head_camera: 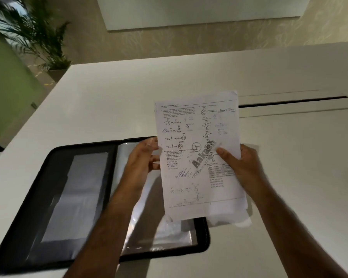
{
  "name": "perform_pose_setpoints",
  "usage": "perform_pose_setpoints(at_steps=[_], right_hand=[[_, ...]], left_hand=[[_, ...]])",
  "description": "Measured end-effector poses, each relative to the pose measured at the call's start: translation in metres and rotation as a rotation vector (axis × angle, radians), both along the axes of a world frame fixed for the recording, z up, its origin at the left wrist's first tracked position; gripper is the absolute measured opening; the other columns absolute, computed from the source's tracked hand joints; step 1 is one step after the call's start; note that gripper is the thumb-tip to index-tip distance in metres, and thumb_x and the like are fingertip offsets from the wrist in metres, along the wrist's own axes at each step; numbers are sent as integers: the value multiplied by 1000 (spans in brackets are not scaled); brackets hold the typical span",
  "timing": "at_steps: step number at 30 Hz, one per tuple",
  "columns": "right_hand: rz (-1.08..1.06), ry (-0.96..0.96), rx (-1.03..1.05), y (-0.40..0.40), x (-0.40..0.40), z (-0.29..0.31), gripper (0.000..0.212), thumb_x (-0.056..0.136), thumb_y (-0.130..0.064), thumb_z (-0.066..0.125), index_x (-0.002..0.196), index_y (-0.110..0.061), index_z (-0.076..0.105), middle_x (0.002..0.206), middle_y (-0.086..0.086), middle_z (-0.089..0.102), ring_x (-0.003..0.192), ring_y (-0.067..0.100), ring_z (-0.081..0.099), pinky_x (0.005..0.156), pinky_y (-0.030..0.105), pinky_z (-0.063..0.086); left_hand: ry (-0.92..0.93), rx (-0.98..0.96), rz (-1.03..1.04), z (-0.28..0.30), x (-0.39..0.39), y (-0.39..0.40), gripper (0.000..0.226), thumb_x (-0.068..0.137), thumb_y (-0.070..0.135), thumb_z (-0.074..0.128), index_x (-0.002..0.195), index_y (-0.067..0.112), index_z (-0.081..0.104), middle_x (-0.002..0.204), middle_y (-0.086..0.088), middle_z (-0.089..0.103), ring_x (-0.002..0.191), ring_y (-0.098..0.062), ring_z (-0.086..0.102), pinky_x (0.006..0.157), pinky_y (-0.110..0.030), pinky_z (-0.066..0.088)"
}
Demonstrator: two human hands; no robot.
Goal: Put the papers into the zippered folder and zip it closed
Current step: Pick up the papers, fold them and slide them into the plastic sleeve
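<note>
My left hand (143, 159) and right hand (241, 167) grip the papers (197, 153) by their side edges, upright above the open zippered folder (84, 199) on the counter (289, 197).

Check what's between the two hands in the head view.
The stack of papers spans the gap: left hand grips its left edge, right hand its right edge. Below lies the open zippered folder.

Dim, soft indoor light, glare on the folder's plastic sleeves (161, 233), motion blur, wide-angle bending at edges
</note>
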State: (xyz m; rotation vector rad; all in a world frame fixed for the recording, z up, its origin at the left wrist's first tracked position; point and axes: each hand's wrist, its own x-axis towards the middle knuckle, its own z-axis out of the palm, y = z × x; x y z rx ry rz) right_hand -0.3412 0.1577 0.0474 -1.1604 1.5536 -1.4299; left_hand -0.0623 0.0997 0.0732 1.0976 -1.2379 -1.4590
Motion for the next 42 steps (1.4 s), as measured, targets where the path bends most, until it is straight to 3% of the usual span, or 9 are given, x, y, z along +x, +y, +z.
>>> perform_pose_setpoints(at_steps=[4,13,18,22,26,30,33,37,42], right_hand=[[64,9,31,-9,29,-6,15,87,-47,83,98,-37,82,95,-9,84,83,14,82,64,21,63],[139,99,113,-26,82,-22,18,88,-58,78,102,-46,77,93,-15,83,78,9,82,64,29,64],[166,104,129,-31,107,-27,25,84,-63,77,101,-46,76,91,-17,83,74,7,81,57,21,63],[180,118,154,-33,121,-31,15,90,-52,78,98,-39,75,90,-21,82,73,6,80,54,14,58],[180,125,164,-34,130,-33,11,91,-50,78,97,-42,76,90,-21,82,74,5,80,55,14,58],[183,119,148,-35,135,-32,9,88,-56,77,97,-58,75,90,-21,82,74,5,80,55,14,58],[178,107,140,-36,138,-30,18,82,-65,74,99,-58,74,91,-20,82,75,6,81,56,16,60],[153,113,145,-37,136,-30,27,80,-69,73,103,-55,74,92,-19,83,77,7,81,60,22,63],[125,133,161,-35,129,-31,21,83,-65,75,100,-53,74,90,-19,83,74,8,81,63,31,64]], left_hand=[[-115,-85,185,-19,60,-4,17,105,27,60,117,29,72,116,2,77,105,-18,73,78,-29,61],[-505,-91,447,-46,182,1,18,102,23,65,114,35,70,119,14,69,114,-4,65,88,-18,49],[-832,-48,555,-55,251,-7,29,98,30,70,126,23,67,133,-6,62,129,-31,57,111,-54,46],[-1127,107,643,-59,294,-15,48,96,42,70,136,19,59,146,-15,51,134,-44,46,112,-60,35],[-1000,204,626,-64,326,-20,55,95,49,69,138,17,55,146,-14,51,128,-41,55,112,-59,41],[-869,203,558,-68,339,-24,60,89,57,73,132,17,59,125,-8,68,98,-25,65,86,-41,54],[-885,238,503,-67,343,-32,79,77,63,82,136,17,59,122,-8,68,102,-28,68,88,-42,56],[-851,240,442,-70,349,-46,80,69,50,94,133,15,61,115,-11,71,96,-27,72,84,-44,61],[-864,188,403,-66,350,-67,76,68,44,96,129,16,58,102,-1,68,85,-13,68,62,-25,51]])
